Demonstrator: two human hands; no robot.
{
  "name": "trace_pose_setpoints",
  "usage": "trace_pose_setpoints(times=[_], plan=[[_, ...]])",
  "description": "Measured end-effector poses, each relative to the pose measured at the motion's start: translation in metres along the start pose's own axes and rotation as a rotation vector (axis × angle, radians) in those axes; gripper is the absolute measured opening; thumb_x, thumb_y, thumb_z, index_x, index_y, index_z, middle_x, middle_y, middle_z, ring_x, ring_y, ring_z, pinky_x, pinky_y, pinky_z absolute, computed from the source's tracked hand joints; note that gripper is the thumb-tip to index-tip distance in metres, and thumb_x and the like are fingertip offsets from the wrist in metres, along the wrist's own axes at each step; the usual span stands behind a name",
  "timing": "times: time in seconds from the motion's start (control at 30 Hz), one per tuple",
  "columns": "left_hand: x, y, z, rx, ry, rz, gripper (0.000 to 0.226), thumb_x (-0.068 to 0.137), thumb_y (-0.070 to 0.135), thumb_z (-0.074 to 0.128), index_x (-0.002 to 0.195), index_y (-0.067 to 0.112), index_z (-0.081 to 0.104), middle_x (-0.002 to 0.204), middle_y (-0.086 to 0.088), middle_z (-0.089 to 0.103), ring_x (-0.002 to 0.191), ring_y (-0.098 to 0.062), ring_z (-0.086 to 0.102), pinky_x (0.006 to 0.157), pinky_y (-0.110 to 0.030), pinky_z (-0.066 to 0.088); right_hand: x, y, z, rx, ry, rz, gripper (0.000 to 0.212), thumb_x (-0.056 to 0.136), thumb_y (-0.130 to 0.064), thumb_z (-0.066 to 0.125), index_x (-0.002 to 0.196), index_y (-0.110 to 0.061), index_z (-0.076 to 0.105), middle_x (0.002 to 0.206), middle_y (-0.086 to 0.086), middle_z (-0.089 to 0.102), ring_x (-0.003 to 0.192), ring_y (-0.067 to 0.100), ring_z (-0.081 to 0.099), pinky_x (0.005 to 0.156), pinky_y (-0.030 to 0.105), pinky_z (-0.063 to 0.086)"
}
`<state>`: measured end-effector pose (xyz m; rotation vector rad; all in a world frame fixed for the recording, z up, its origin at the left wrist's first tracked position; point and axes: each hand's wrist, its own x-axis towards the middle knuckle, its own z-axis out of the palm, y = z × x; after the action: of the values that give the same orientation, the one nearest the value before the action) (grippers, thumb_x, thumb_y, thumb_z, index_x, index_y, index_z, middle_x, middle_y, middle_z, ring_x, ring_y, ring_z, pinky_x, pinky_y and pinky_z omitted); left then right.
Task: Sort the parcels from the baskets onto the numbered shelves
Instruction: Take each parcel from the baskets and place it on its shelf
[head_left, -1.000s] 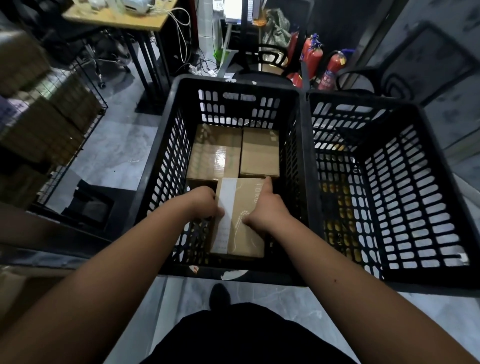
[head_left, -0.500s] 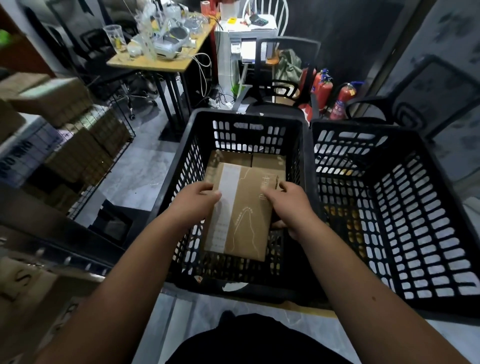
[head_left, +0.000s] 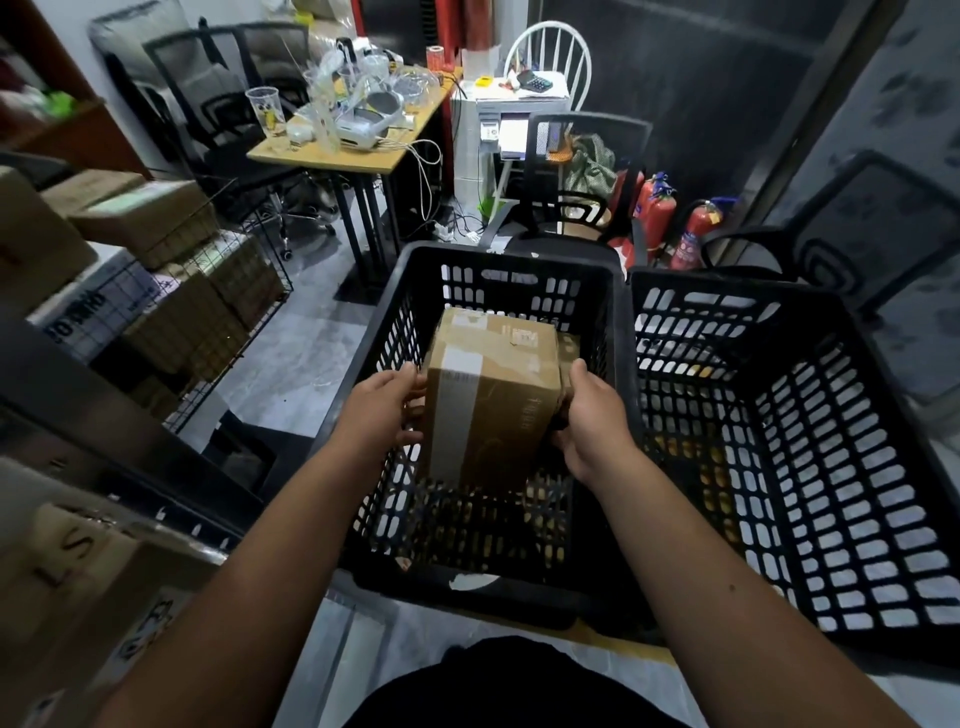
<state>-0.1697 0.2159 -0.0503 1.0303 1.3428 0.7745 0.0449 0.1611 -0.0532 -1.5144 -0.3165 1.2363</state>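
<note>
1. We've got the parcel (head_left: 491, 395) up in both hands, held over the left basket (head_left: 511, 265), about level with its rim and clear of the basket floor.
2. Our left hand (head_left: 382, 410) clasps the parcel's left side, fingers curled onto its edge; our right hand (head_left: 589, 418) grips the right side, thumb on top. Both are grasping the box, neither is free.
3. The box is brown card with a pale strip of tape running down its near face, and it sits slightly tilted between the palms.
4. Below it, another box (head_left: 569, 348) peeks out on the right, so we judge this basket isn't emptied yet.
5. The right basket (head_left: 857, 467) shows only bare mesh and floor as far as we can see; it looks done.
6. On our left, cartons (head_left: 150, 218) already crowd the wire shelving (head_left: 228, 332), though we can't read any shelf number from here.
7. So we're well into the job, by our reckoning: 1 parcel in transit, at least 1 waiting, and this one needs its number read and a swing left to its shelf.
</note>
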Motion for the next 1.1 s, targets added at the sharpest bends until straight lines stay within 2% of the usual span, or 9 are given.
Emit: trace_pose_setpoints(times=[0.1,0.23,0.37,0.53,0.63,0.7,0.8,0.9,1.1], plan=[[-0.002,-0.001,0.001,-0.009,0.012,-0.009,0.03,0.11,0.038,0.05,0.12,0.015,0.067,0.111,-0.003,0.071,0.102,-0.023,0.069,0.08,-0.038,0.058,0.002,0.004,0.001,-0.024,0.037,0.011,0.04,0.113,-0.041,0.038,0.125,-0.015,0.066,0.115,0.011,0.075,0.105,0.028,0.073,0.094,0.05,0.06],[0.0,-0.002,0.003,-0.04,-0.033,-0.03,0.04,0.111,0.041,0.047,0.118,0.008,0.068,0.086,0.009,0.075,0.083,-0.013,0.072,0.072,-0.035,0.056,0.006,0.009,0.0,-0.082,0.021,0.012,0.035,0.11,-0.032,0.05,0.108,-0.007,0.074,0.101,0.016,0.079,0.092,0.034,0.078,0.078,0.054,0.065],[0.002,-0.004,0.006,-0.003,-0.066,-0.044,0.043,0.11,0.047,0.046,0.112,0.018,0.077,0.092,0.007,0.078,0.087,-0.016,0.073,0.071,-0.033,0.054,0.007,0.01,0.0,-0.074,0.004,0.004,0.029,0.104,-0.028,0.061,0.103,-0.003,0.076,0.097,0.017,0.079,0.086,0.035,0.079,0.072,0.051,0.066],[0.006,-0.004,0.008,-0.031,-0.074,-0.03,0.042,0.108,0.047,0.049,0.113,0.016,0.078,0.086,0.008,0.077,0.087,-0.016,0.071,0.076,-0.035,0.054,0.012,0.01,-0.002,-0.066,-0.026,-0.001,0.03,0.105,-0.026,0.058,0.101,-0.002,0.076,0.093,0.018,0.078,0.084,0.037,0.078,0.075,0.054,0.065],[0.012,-0.005,0.007,-0.088,-0.07,-0.02,0.038,0.109,0.04,0.049,0.12,0.012,0.073,0.101,0.0,0.078,0.093,-0.018,0.071,0.077,-0.034,0.056,0.014,0.009,-0.005,-0.066,-0.047,-0.025,0.026,0.104,-0.022,0.058,0.098,-0.005,0.078,0.093,0.015,0.078,0.088,0.036,0.077,0.083,0.059,0.063],[0.014,-0.006,0.007,-0.14,-0.069,-0.013,0.035,0.11,0.036,0.049,0.124,0.01,0.068,0.115,-0.006,0.076,0.103,-0.021,0.071,0.08,-0.036,0.056,0.016,0.008,-0.007,-0.048,-0.051,-0.031,0.024,0.104,-0.017,0.056,0.1,-0.011,0.079,0.099,0.014,0.079,0.085,0.031,0.076,0.079,0.052,0.064],[0.016,-0.006,0.007,-0.186,-0.06,-0.001,0.036,0.109,0.033,0.053,0.126,0.002,0.062,0.103,-0.002,0.08,0.104,-0.024,0.071,0.087,-0.044,0.05,0.019,0.006,-0.009,0.0,-0.029,-0.036,0.021,0.104,-0.01,0.054,0.106,-0.013,0.075,0.096,0.012,0.08,0.084,0.027,0.075,0.067,0.037,0.056],[0.017,-0.006,0.006,-0.219,-0.056,0.0,0.04,0.108,0.031,0.056,0.126,-0.004,0.057,0.1,-0.007,0.078,0.101,-0.029,0.068,0.089,-0.049,0.047,0.019,0.006,-0.009,0.034,-0.043,-0.062,0.018,0.104,-0.007,0.054,0.103,-0.01,0.073,0.088,0.008,0.079,0.081,0.025,0.072,0.062,0.033,0.048],[0.015,-0.01,0.006,-0.253,-0.041,-0.004,0.035,0.107,0.034,0.056,0.122,0.002,0.063,0.103,-0.006,0.074,0.101,-0.028,0.067,0.084,-0.048,0.051,0.02,0.016,-0.012,0.038,-0.078,-0.072,0.02,0.105,-0.016,0.058,0.116,-0.002,0.067,0.112,0.013,0.077,0.098,0.027,0.072,0.072,0.036,0.053]])
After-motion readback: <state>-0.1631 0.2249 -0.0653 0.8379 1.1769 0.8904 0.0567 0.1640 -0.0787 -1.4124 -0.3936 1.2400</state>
